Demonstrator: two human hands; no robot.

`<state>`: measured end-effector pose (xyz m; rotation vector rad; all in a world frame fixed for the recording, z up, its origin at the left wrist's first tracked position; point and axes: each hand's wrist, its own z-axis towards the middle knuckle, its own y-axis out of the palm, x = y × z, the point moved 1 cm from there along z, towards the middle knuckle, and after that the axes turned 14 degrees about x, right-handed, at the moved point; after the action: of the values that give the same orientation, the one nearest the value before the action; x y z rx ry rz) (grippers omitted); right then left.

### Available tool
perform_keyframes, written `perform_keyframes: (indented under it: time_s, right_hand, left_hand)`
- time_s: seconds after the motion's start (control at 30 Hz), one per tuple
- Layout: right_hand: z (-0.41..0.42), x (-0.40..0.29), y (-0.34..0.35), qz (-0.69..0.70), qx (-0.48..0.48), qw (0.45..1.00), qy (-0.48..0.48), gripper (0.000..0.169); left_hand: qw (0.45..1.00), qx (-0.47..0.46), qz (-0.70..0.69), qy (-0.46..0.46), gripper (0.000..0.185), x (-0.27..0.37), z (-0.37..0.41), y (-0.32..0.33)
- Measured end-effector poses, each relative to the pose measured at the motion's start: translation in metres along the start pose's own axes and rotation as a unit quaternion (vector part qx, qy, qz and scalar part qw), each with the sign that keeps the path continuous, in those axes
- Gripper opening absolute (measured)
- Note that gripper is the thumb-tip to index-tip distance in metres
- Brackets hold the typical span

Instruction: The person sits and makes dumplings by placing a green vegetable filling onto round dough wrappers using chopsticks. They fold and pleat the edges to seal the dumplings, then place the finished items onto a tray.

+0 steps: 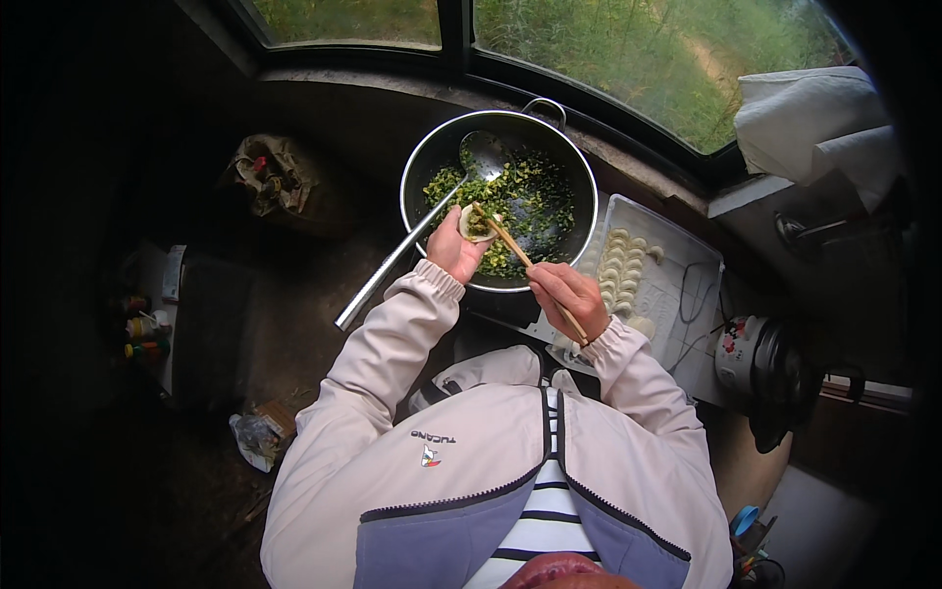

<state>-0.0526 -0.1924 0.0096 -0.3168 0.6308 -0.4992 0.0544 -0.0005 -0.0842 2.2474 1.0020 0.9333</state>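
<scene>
My left hand holds a round dumpling wrapper over the near left part of a large dark wok. Chopped green and yellow filling lies on the wrapper. A pair of wooden chopsticks is gripped in my right hand, their tips touching the filling on the wrapper. More loose chopped filling spreads over the wok's bottom. A metal ladle rests in the wok, its bowl at the far side and its handle sticking out over the near left rim.
Rows of folded dumplings lie in a clear plastic tray right of the wok. Beyond it stands a white rice cooker. A window sill runs behind the wok. Bottles stand on a surface at the far left; a bag sits in shadow.
</scene>
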Motion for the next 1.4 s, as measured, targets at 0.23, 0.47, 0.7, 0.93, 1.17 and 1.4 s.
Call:
perform_keyframes:
  time_s: [0.23, 0.47, 0.7, 0.93, 1.17, 1.4]
  right_hand:
    - [0.001, -0.001, -0.006, -0.006, -0.007, 1.0, -0.021, 0.03]
    - [0.001, -0.001, -0.011, -0.016, 0.002, 1.0, -0.012, 0.027]
    - [0.0, 0.001, -0.015, -0.02, 0.008, 1.0, -0.009, 0.025]
    - [-0.001, 0.0, -0.017, -0.015, 0.0, 1.0, -0.011, 0.024]
    - [0.01, 0.011, -0.037, -0.018, 0.082, 0.987, 0.138, 0.013]
    - [0.005, 0.047, -0.056, 0.253, 0.226, 0.782, 0.523, 0.032]
  left_hand:
    - [1.0, -0.002, -0.003, -0.004, 0.045, 0.0, -0.008, 0.01]
    - [1.0, -0.007, -0.014, -0.013, 0.046, -0.001, -0.009, 0.015]
    - [1.0, -0.023, -0.001, 0.003, 0.045, -0.002, -0.013, 0.017]
    - [1.0, -0.021, 0.011, -0.016, 0.046, -0.001, -0.016, 0.019]
    - [0.997, -0.047, 0.029, -0.056, 0.052, 0.008, -0.022, 0.018]
    - [0.986, -0.082, 0.076, -0.121, 0.059, 0.022, -0.026, 0.01]
